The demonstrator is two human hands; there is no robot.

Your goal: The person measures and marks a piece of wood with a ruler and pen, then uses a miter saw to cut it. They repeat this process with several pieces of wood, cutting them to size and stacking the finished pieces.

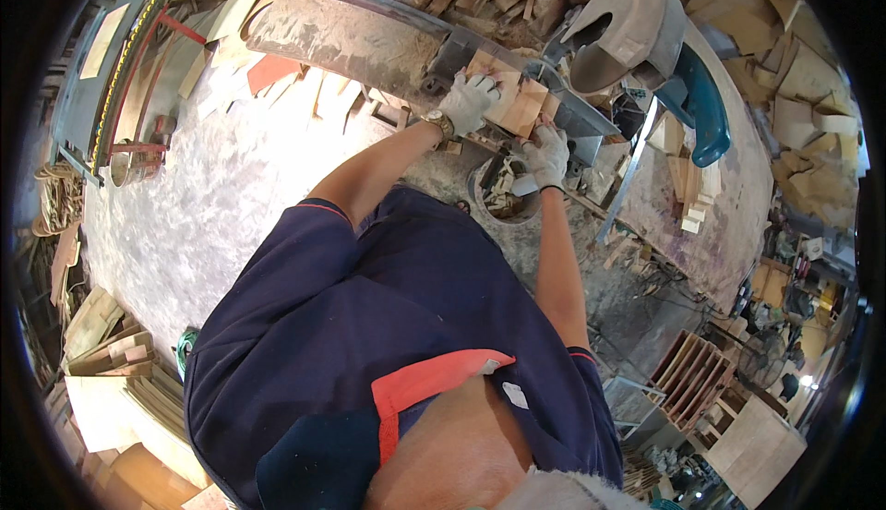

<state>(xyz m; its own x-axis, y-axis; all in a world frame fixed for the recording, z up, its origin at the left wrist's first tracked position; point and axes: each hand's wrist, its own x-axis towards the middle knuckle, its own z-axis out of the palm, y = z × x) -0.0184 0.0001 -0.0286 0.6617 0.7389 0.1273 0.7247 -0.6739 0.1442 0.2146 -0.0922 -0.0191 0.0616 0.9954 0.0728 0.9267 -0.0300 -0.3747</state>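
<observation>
The white-gloved left hand (pixel 471 102), fingers slightly apart, lies against pale rectangular wooden pieces (pixel 522 106). The white-gloved right hand (pixel 546 154) meets their lower right edge; whether its fingers clamp, I cannot tell. Farther right hangs a curved blue handle (pixel 710 132).

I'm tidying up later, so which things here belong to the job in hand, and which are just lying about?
In the job:
light wood pieces, under the left hand and at the right hand
teal-handled machine beside them, probably

Lying about, seemingly:
scrap wood, upper right
stacked boards, lower left
</observation>
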